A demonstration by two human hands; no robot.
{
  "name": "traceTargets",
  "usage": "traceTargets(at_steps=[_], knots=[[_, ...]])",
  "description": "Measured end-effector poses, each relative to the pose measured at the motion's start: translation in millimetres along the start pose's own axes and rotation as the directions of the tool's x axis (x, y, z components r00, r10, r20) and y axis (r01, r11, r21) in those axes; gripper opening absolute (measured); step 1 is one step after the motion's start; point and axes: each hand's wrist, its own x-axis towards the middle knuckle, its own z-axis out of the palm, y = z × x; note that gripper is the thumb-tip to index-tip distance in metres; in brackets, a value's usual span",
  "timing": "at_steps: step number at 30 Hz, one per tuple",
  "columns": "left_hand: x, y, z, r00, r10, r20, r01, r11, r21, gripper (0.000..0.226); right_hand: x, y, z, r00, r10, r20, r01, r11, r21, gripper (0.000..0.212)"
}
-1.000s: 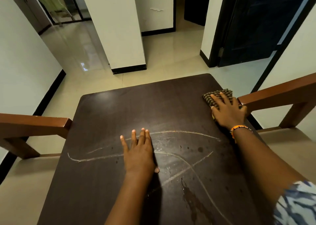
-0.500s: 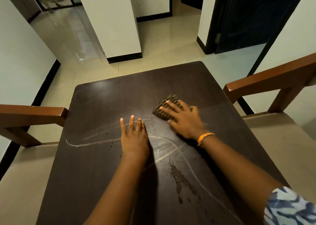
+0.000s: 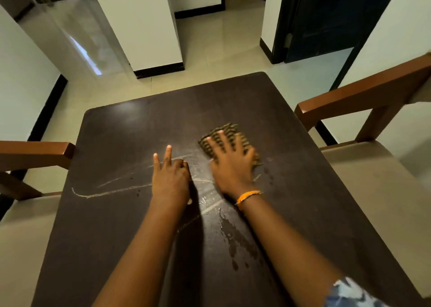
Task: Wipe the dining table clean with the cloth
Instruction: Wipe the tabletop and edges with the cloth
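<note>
A dark brown dining table [image 3: 121, 225] fills the lower view, marked with pale chalky streaks [image 3: 109, 191] and a wet smear [image 3: 235, 239] near its middle. My right hand [image 3: 233, 166], with an orange band at the wrist, presses flat with spread fingers on a checked brown cloth [image 3: 225, 131] at the table's centre. My left hand [image 3: 170, 178] rests on the table just left of it, two fingers stretched out and the others curled, holding nothing.
A wooden chair back [image 3: 363, 96] stands at the table's right side and another chair back [image 3: 35, 152] at its left. Beyond the far edge lie a tiled floor, a white pillar [image 3: 144, 27] and a dark door [image 3: 326, 20].
My right hand slid the cloth from the table's right edge to its centre, beside my left hand. My left hand curled some fingers that were flat before.
</note>
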Motion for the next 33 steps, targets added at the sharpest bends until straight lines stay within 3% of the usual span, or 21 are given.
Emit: traceTargets(at_steps=[3, 6, 9, 12, 16, 21, 26, 30, 33], knots=[[0.6, -4.3, -0.5, 1.0, -0.021, 0.023, 0.021, 1.0, -0.002, 0.09, -14.4, -27.3, 8.5, 0.982, -0.184, 0.038, 0.183, 0.983, 0.021, 0.052], [2.5, 0.2, 0.2, 0.999, -0.027, 0.03, 0.027, 1.0, 0.004, 0.092, -13.9, 13.3, 0.0, 0.979, -0.204, 0.032, 0.203, 0.979, 0.021, 0.054], [2.7, 0.0, 1.7, 0.999, -0.03, 0.039, 0.03, 1.0, -0.004, 0.092, -11.9, 75.0, -14.2, 0.999, -0.031, 0.014, 0.032, 0.998, -0.054, 0.054], [2.0, -1.9, 5.6, 1.0, -0.022, 0.021, 0.023, 0.999, -0.039, 0.091, -15.0, 128.1, -34.6, 0.976, 0.218, -0.021, -0.219, 0.974, -0.061, 0.054], [-5.4, -9.5, 15.6, 0.995, -0.016, -0.098, 0.006, 0.995, -0.102, 0.093, -20.5, 108.6, -34.2, 0.914, 0.405, 0.015, -0.404, 0.914, -0.041, 0.054], [-31.5, -34.8, 41.3, 0.981, -0.107, -0.164, 0.051, 0.948, -0.314, 0.094, -26.5, -10.6, -6.8, 0.981, 0.193, 0.015, -0.192, 0.981, -0.032, 0.056], [-62.4, -89.2, 73.9, 0.965, -0.214, -0.15, 0.176, 0.957, -0.231, 0.086, -38.9, -139.1, 28.9, 0.991, -0.103, 0.086, 0.1, 0.994, 0.042, 0.054], [-82.1, -127.4, 87.9, 0.969, -0.245, -0.037, 0.227, 0.94, -0.256, 0.091, -37.6, -134.4, 29.1, 0.961, -0.247, 0.123, 0.245, 0.969, 0.028, 0.053], [-90.7, -141.7, 93.7, 0.969, -0.248, 0.023, 0.243, 0.921, -0.303, 0.088, -28.9, -85.0, 17.6, 0.987, -0.135, 0.088, 0.139, 0.99, -0.036, 0.054]])
